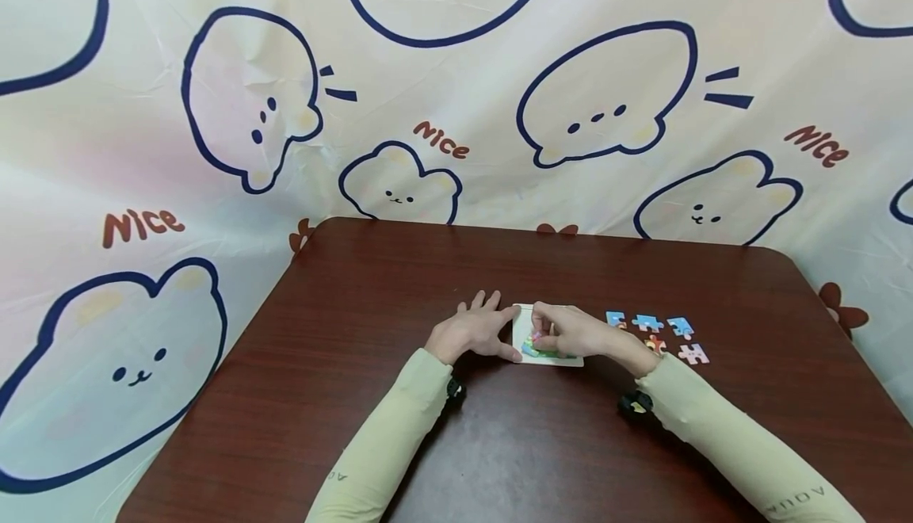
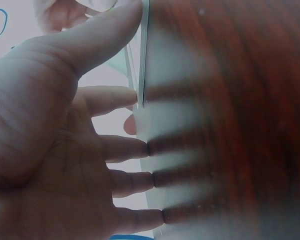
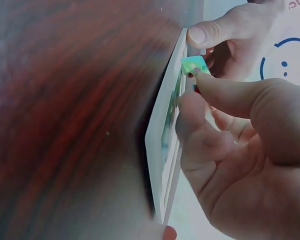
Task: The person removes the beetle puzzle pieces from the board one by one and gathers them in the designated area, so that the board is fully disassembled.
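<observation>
A pale puzzle board point(image 1: 523, 318) lies flat on the table, its lower part filled with a colourful picture. My left hand point(image 1: 476, 331) rests at the board's left side with fingers spread on the table. Its thumb point(image 2: 107, 35) touches the board's near edge. Over the board, my right hand point(image 1: 576, 333) pinches a small green puzzle piece point(image 3: 194, 64) between thumb and index finger. In the right wrist view that piece is tilted up at the board's surface. The right hand hides much of the board in the head view.
Several loose puzzle pieces point(image 1: 647, 322) lie to the right of the board, partly behind the right forearm. The dark brown wooden table point(image 1: 342, 333) reaches a cartoon-printed cloth point(image 1: 492, 111) at its back and sides.
</observation>
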A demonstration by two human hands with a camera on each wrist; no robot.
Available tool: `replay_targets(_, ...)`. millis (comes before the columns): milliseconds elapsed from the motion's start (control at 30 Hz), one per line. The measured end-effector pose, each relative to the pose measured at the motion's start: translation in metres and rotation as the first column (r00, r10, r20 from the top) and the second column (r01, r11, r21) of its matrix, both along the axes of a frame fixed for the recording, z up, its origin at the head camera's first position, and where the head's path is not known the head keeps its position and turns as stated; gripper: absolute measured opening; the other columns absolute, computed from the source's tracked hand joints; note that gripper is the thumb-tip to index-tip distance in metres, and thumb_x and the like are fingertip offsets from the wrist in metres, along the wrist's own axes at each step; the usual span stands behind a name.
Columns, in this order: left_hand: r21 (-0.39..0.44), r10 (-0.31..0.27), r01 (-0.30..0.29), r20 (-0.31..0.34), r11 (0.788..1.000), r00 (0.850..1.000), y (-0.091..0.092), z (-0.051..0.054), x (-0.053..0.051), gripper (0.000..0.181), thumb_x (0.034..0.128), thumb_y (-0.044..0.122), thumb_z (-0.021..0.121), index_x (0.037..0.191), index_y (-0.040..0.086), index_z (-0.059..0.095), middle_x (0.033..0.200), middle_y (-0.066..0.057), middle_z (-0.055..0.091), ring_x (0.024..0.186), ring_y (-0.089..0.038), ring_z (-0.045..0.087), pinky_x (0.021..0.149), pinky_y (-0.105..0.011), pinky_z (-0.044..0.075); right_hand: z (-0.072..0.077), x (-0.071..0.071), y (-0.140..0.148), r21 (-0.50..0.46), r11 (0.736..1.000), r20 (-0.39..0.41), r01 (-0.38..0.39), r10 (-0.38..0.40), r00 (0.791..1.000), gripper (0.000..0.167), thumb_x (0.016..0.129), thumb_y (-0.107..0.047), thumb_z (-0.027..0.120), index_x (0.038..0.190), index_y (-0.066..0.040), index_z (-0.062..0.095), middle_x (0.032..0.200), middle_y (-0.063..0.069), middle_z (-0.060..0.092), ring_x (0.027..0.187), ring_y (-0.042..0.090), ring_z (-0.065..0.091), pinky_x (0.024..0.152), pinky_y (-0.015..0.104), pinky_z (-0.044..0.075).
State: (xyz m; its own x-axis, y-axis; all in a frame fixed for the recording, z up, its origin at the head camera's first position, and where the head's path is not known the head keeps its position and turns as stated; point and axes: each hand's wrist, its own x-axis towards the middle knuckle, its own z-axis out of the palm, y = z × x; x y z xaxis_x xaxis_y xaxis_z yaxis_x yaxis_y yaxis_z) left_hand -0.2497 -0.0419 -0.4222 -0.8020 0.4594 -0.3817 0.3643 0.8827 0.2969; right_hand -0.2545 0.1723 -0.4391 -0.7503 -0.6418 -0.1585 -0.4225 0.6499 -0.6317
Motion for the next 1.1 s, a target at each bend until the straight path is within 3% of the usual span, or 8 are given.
replay_targets(267,-0.009,0.001,-0.001,0.007,1.0,1.0,0.001,0.001,0.0,0.089,0.0848,0.062,0.065,0.157,0.034,0.021,0.167,-0.01,0.005,0.154,-0.034,-0.001,0.121,-0.058,0.011,0.012,0.009,0.004,-0.112,0.994,-0.053,-0.017,0.011,0.999,0.017,0.095,-0.022,0.066,0.092,-0.017,0.05,0.077,-0.002,0.058,0.056,0.01,0.054,0.053,0.024,0.046)
replay_targets(433,-0.015,-0.007,0.007,-0.006,1.0,1.0,0.002,-0.001,-0.001,0.089,0.0846,0.062,0.066,0.157,0.033,0.023,0.167,-0.011,0.007,0.154,-0.035,0.002,0.121,-0.058,0.013,0.019,0.013,0.014,-0.117,0.993,-0.087,0.011,-0.022,0.996,0.018,0.094,-0.023,0.068,0.093,-0.018,0.051,0.076,-0.003,0.057,0.059,0.009,0.053,0.055,0.024,0.044)
replay_targets(700,-0.002,-0.011,0.011,-0.009,1.0,1.0,0.004,-0.001,-0.001,0.089,0.0846,0.06,0.067,0.157,0.032,0.023,0.167,-0.011,0.007,0.154,-0.035,0.002,0.121,-0.058,0.013,0.022,0.018,0.038,-0.137,0.989,-0.021,0.057,-0.06,0.998,0.016,0.094,-0.023,0.067,0.096,-0.018,0.053,0.082,0.006,0.066,0.057,0.018,0.058,0.055,0.028,0.049)
replay_targets(933,0.021,-0.007,0.007,0.016,1.0,1.0,0.002,-0.002,0.0,0.089,0.0858,0.058,0.066,0.157,0.033,0.021,0.167,-0.01,0.004,0.154,-0.034,-0.002,0.121,-0.058,0.009,0.024,0.021,0.059,-0.138,0.986,0.01,0.089,-0.088,0.996,0.013,0.094,-0.023,0.066,0.096,-0.019,0.054,0.081,0.009,0.066,0.056,0.023,0.058,0.045,0.028,0.046)
replay_targets(1100,0.026,-0.001,0.0,0.016,1.0,1.0,0.0,-0.002,-0.001,0.089,0.0856,0.057,0.067,0.158,0.032,0.021,0.167,-0.01,0.004,0.154,-0.034,-0.002,0.121,-0.058,0.009,0.025,0.022,0.073,-0.141,0.985,0.024,0.095,-0.093,0.995,0.015,0.094,-0.024,0.068,0.097,-0.016,0.055,0.082,0.013,0.065,0.054,0.022,0.056,0.046,0.027,0.046)
